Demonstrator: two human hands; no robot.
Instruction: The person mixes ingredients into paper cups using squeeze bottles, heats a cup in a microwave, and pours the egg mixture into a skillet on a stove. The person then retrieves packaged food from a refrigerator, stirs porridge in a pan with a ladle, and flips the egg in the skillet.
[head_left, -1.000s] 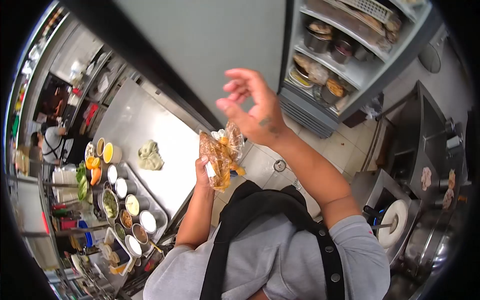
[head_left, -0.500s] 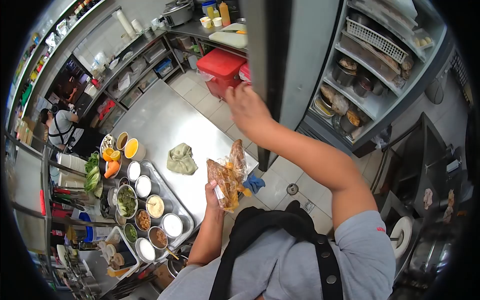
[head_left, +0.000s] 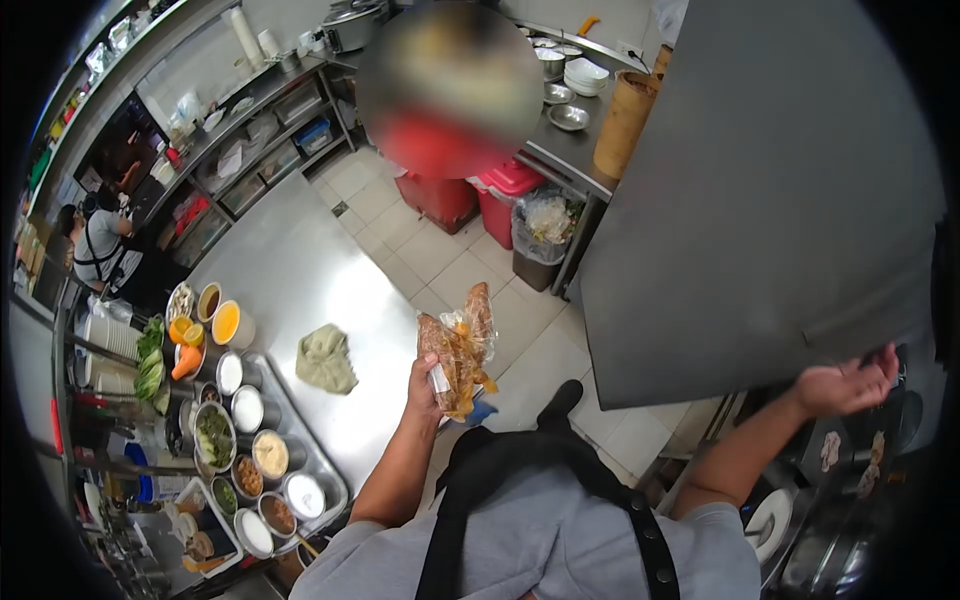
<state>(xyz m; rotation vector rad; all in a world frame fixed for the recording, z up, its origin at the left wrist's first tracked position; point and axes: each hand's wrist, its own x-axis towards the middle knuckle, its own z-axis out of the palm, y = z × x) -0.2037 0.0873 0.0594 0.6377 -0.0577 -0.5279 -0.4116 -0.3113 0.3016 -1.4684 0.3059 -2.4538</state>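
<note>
My left hand [head_left: 425,388] is closed around clear plastic-wrapped packets of brown food [head_left: 460,365], with orange-yellow bits showing through the wrap and a white label near my thumb. The packets are held up just past the table's edge. On the right, my right hand [head_left: 848,387] is at the lower edge of a large grey refrigerator door [head_left: 760,220], palm turned up, fingers loosely bent and apart, holding nothing. The door hides the shelves behind it.
A crumpled greenish cloth [head_left: 327,360] lies on the steel table [head_left: 375,420]. Left of it stands a tray [head_left: 335,480] with several tubs of sauces and toppings. Red bins [head_left: 437,200] and a lined trash bin [head_left: 540,245] stand beyond. A co-worker [head_left: 103,240] is far left.
The refrigerator door has swung across to the right, covering the shelves that showed before. My right hand has gone from upper middle to far right. My left hand still holds the packets.
</note>
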